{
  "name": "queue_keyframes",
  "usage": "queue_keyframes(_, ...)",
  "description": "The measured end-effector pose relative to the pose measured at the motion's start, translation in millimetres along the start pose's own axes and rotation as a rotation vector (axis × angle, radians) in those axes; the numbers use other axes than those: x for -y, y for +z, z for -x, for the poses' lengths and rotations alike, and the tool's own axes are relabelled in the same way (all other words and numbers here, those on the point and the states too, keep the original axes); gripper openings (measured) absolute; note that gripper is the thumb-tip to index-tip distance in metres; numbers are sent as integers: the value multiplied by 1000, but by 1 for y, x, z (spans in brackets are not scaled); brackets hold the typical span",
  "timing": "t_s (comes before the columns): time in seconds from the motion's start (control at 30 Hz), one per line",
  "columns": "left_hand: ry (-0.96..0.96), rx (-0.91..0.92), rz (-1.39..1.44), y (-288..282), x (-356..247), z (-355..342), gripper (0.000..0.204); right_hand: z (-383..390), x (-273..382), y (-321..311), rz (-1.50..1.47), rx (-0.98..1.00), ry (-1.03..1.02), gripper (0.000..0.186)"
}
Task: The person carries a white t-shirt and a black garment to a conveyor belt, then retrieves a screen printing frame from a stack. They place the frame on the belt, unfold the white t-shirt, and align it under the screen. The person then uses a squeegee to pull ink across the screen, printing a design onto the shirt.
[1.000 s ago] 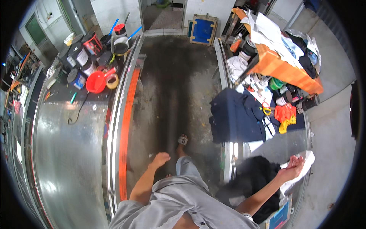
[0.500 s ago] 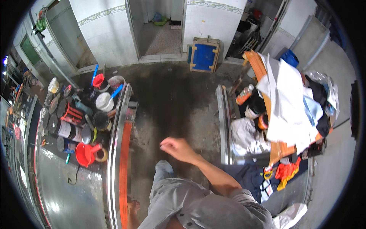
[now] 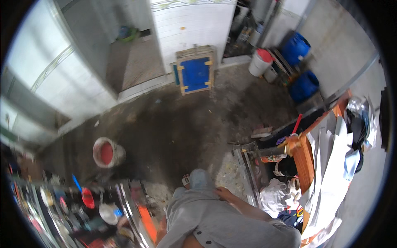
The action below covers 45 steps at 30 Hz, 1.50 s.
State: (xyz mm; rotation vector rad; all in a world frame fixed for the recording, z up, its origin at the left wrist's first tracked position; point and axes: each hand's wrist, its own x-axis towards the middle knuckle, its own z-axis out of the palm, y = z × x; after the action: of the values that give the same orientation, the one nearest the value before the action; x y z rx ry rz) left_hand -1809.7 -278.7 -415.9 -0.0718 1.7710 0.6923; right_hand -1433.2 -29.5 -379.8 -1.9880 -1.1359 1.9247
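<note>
My right hand (image 3: 223,194) hangs low beside the leg of my grey trousers (image 3: 200,180), its fingers loose and nothing visible in it. Its forearm runs up from the lower right. Of my left arm, only a strip of skin (image 3: 161,228) shows at the left edge of my grey shirt (image 3: 231,225); the fingers on that side are hidden. Nearest to the right hand is the metal edge of the right bench (image 3: 249,182). Close to the left arm lies an orange strip (image 3: 147,221) along the left bench.
A whitish bucket (image 3: 120,155) with red inside stands on the dark floor at left. Pots and a red cup (image 3: 87,197) crowd the left bench. White sheets (image 3: 331,165) cover a wooden board at right. A blue-panelled wooden frame (image 3: 195,75) leans on the wall; blue barrels (image 3: 296,48) stand far right.
My view has swung right and forward, so the left bench now sits lower left and the barrels show. My right hand has dropped from mid-air to beside my leg.
</note>
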Motion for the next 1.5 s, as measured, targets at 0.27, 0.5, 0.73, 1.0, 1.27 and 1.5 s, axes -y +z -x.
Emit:
queue_keyframes(0.27, 70, 98, -393, 52, -324, -98, 33, -6, 148, -27, -333, -323, 89, 36)
queue_keyframes(0.5, 121, 152, -713, 143, -604, -160, 33, -75, 253, -78, -176, -345, 241, 39)
queue_keyframes(0.73, 85, 324, -965, 334, -752, -236, 32, -156, 305, -72, -372, -477, 332, 53)
queue_keyframes(1.0, 101, 573, -1368, 583, -943, -280, 32, -186, 477, -207, -491, -440, 453, 55)
queue_keyframes(1.27, 119, 817, -1749, 848, -1022, -267, 31, -197, 552, -312, -1099, -730, 342, 61)
queue_keyframes(1.5, 127, 849, -1902, 1035, -1017, -238, 31, -250, 521, -443, -1524, -872, 352, 50)
